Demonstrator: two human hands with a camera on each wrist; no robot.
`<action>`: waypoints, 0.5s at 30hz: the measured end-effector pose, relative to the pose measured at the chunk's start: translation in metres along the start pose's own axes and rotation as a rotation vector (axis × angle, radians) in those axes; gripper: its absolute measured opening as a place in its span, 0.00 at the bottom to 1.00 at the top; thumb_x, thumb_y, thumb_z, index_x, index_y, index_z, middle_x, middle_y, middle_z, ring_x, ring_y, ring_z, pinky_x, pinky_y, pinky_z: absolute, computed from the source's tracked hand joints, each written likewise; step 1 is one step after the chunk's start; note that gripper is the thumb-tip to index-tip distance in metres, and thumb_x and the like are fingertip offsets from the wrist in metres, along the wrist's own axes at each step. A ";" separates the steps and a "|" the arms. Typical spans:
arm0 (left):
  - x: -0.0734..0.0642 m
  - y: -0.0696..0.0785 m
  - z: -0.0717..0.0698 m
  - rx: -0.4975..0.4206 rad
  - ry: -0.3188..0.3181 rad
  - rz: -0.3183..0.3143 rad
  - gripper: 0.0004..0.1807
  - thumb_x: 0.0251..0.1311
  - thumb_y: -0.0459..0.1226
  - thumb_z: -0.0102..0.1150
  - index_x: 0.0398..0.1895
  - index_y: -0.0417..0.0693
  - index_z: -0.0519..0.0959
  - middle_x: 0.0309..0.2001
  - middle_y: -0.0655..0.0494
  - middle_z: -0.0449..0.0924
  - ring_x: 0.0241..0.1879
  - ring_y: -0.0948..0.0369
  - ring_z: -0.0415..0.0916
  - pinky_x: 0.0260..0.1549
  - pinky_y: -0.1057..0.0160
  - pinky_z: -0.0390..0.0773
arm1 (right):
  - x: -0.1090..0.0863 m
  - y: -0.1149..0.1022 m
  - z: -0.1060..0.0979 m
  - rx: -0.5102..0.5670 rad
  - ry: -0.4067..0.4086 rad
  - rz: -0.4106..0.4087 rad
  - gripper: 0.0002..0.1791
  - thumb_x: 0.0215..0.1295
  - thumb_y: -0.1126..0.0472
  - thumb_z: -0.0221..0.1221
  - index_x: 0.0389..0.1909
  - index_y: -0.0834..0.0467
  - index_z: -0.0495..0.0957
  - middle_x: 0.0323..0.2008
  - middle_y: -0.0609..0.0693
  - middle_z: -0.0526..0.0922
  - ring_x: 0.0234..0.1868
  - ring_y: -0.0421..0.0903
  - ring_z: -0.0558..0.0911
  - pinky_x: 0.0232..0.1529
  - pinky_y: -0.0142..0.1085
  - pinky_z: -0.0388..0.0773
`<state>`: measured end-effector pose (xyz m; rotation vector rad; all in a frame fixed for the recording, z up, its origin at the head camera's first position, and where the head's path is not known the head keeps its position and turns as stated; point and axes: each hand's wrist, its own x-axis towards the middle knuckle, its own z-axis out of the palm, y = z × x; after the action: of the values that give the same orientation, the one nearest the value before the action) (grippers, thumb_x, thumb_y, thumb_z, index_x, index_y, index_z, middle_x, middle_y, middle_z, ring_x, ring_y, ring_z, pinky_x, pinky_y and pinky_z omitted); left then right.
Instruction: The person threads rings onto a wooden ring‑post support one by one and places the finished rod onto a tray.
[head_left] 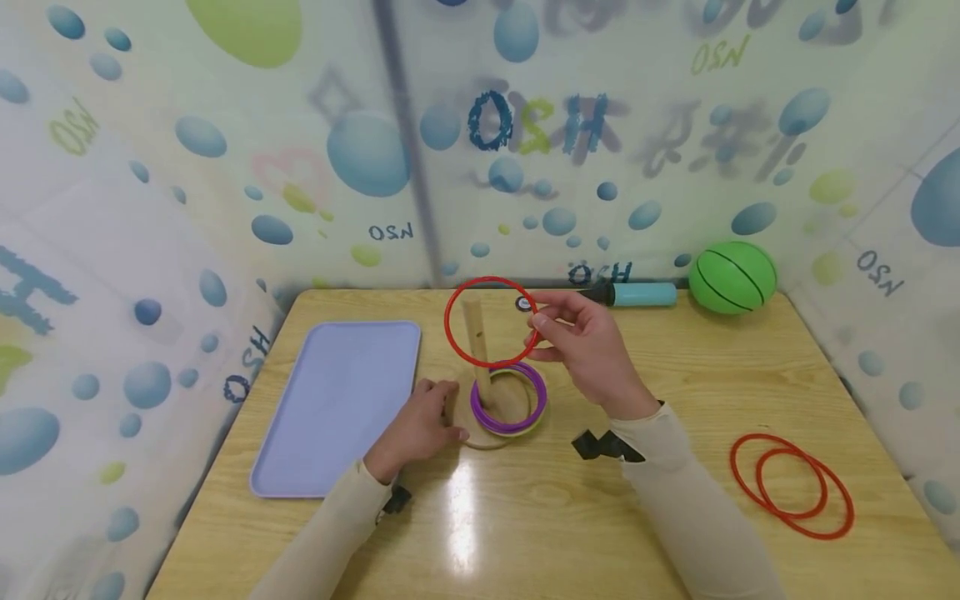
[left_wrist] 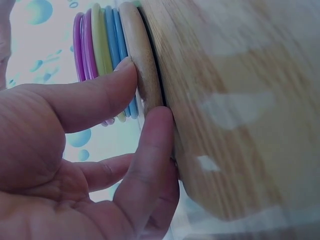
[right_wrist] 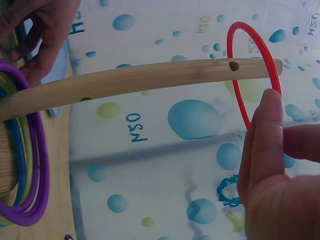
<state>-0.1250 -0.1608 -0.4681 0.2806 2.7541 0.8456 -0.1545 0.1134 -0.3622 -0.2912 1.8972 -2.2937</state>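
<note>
My right hand [head_left: 592, 354] pinches a thin red ring [head_left: 447, 321] between thumb and fingers. In the right wrist view the ring loops around the upper end of an upright wooden post [right_wrist: 150, 77]. Purple [right_wrist: 44, 170], yellow-green [left_wrist: 102, 45] and blue rings [left_wrist: 109, 35] are stacked around the post's foot, on a round wooden base [left_wrist: 142, 65]. At the near left of the base, my left hand [head_left: 414, 429] pinches its edge, thumb on top and fingertips at the lower rim.
Two more red rings [head_left: 851, 508] lie overlapping on the table at right. A pale blue tray [head_left: 345, 400] sits at left. Along the back wall are a blue and black pump [head_left: 643, 294], a green ball [head_left: 732, 278] and a small round dark-and-white object [head_left: 523, 304].
</note>
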 end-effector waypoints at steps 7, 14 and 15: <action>0.000 0.000 -0.001 0.002 0.002 -0.002 0.47 0.55 0.40 0.80 0.76 0.36 0.68 0.62 0.35 0.73 0.56 0.48 0.76 0.61 0.45 0.79 | 0.004 0.019 -0.007 -0.020 -0.004 0.073 0.21 0.77 0.69 0.58 0.67 0.67 0.74 0.39 0.47 0.81 0.41 0.42 0.86 0.40 0.40 0.89; 0.000 0.001 0.000 -0.008 0.002 -0.001 0.47 0.55 0.39 0.81 0.76 0.36 0.69 0.62 0.35 0.72 0.57 0.47 0.76 0.61 0.45 0.79 | 0.004 0.039 -0.016 -0.085 -0.014 0.156 0.22 0.77 0.69 0.59 0.69 0.66 0.74 0.42 0.49 0.80 0.43 0.43 0.86 0.41 0.40 0.89; 0.000 0.001 0.000 -0.010 0.002 -0.003 0.47 0.55 0.39 0.81 0.76 0.36 0.69 0.62 0.35 0.72 0.57 0.47 0.76 0.61 0.45 0.79 | 0.004 0.041 -0.018 -0.096 -0.019 0.164 0.22 0.77 0.69 0.59 0.69 0.65 0.74 0.42 0.50 0.80 0.44 0.44 0.86 0.42 0.40 0.89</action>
<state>-0.1252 -0.1601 -0.4673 0.2733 2.7511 0.8589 -0.1632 0.1219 -0.4059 -0.1610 1.9472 -2.0933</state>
